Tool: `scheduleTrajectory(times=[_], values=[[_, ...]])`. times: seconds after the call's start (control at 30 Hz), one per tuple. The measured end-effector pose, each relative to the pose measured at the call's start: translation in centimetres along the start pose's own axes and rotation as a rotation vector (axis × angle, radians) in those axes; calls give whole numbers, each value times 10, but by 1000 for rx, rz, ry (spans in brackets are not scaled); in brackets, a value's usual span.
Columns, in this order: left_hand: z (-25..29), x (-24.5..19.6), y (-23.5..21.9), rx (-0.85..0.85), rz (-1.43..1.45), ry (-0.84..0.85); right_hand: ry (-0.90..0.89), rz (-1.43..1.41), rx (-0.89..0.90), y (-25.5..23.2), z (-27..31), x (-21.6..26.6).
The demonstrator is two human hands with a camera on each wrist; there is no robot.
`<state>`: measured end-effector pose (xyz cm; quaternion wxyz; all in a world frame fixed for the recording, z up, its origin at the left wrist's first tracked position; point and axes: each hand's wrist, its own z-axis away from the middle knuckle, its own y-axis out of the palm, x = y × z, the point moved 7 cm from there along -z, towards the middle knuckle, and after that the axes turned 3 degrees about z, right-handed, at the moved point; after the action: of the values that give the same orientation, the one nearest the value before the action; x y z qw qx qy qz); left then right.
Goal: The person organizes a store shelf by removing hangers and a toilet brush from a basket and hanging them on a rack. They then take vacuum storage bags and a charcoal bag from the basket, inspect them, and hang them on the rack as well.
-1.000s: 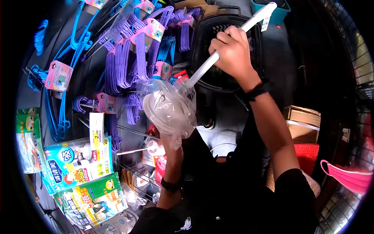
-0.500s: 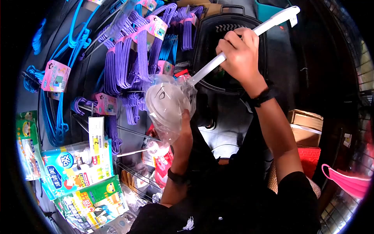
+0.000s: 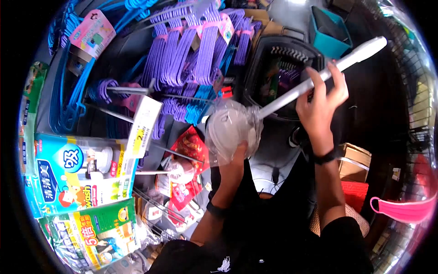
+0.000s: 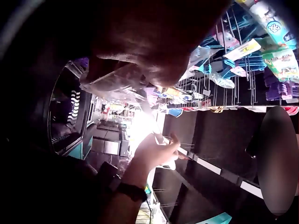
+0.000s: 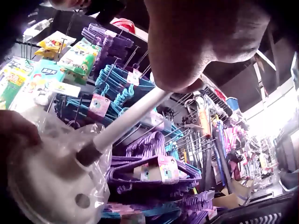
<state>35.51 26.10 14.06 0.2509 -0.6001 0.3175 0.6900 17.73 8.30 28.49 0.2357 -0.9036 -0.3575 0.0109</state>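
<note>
Both hands hold a white long-handled tool, its round, disc-like head (image 3: pixel 228 125) wrapped in clear plastic (image 5: pixel 100 186). My left hand (image 3: pixel 235 166) grips the lower edge of the head through the wrap; its thumb lies on the near side and the other fingers are hidden behind. A straight white handle (image 3: pixel 292 98) rises from the head to the upper right. My right hand (image 3: pixel 324 105) holds it near the upper end, with two fingers raised across it. In the right wrist view a grey collar (image 5: pixel 88 154) joins handle and head, and a dark round hole shows in the disc.
Purple hangers (image 3: pixel 207 55) and blue hangers (image 3: pixel 75 100) hang on hooks at the left. Below are cleaning packs (image 3: pixel 82 173) and a price tag (image 3: pixel 145 128). A black basket (image 3: pixel 260 86) and teal bin (image 3: pixel 331 32) stand ahead; cartons (image 3: pixel 353 162) are at the right.
The wrapped tool has moved right and tilted flatter, with both hands following. My right hand's fingers have loosened and lifted from a closed grip. The head view has shifted too.
</note>
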Motion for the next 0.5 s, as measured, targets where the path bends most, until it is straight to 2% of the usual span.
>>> scheduleTrajectory(times=[0.07, 0.13, 0.27, 0.33, 0.4, 0.5], values=[[4, 4, -4, 46, 84, -26, 16, 8, -43, -32, 7, 3], [7, -2, -1, 136, 142, -82, 101, -206, -158, -62, 14, 1], [6, -2, 4, 221, 260, -184, 72, -114, -52, -117, 14, 6], [9, -3, 6, 245, 350, -231, 78, -131, 25, -142, 13, 16], [9, -9, 13, 274, 454, -253, 41, -32, 138, -166, 4, 35], [12, -3, 21, 376, 500, -383, -16, -73, 78, -194, 2, 44]])
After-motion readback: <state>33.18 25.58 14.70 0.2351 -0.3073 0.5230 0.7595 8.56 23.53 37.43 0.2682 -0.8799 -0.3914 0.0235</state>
